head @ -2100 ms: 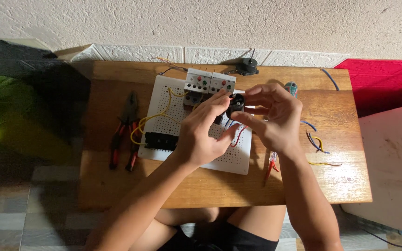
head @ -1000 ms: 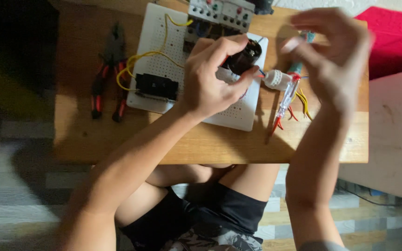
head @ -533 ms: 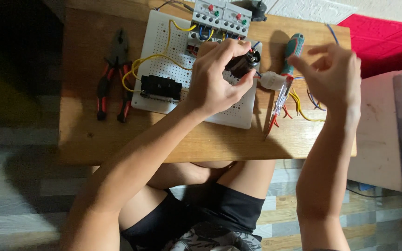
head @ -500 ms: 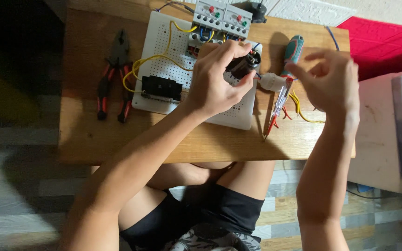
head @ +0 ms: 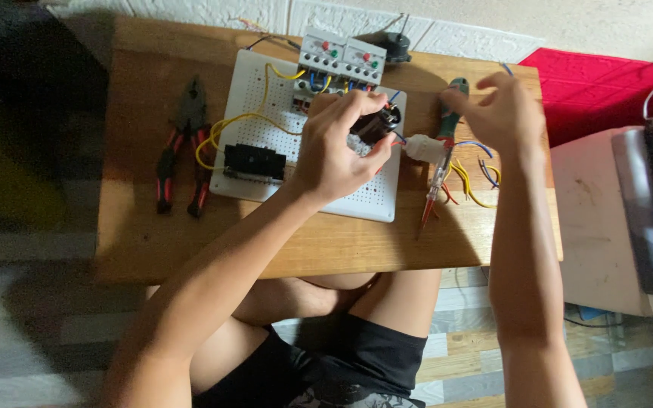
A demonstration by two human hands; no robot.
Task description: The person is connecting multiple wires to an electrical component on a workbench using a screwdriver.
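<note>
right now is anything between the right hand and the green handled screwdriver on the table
Nothing visible. The right hand hovers open just right of the green-handled screwdriver, with only bare wooden table and loose coloured wires below. The left hand is off to the side, closed on the black component on the white board.

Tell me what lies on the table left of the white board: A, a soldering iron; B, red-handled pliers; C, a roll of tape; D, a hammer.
B: two red-handled pliers lie side by side on the table, just left of the white board, while the left hand grips a black part on the board.
</note>
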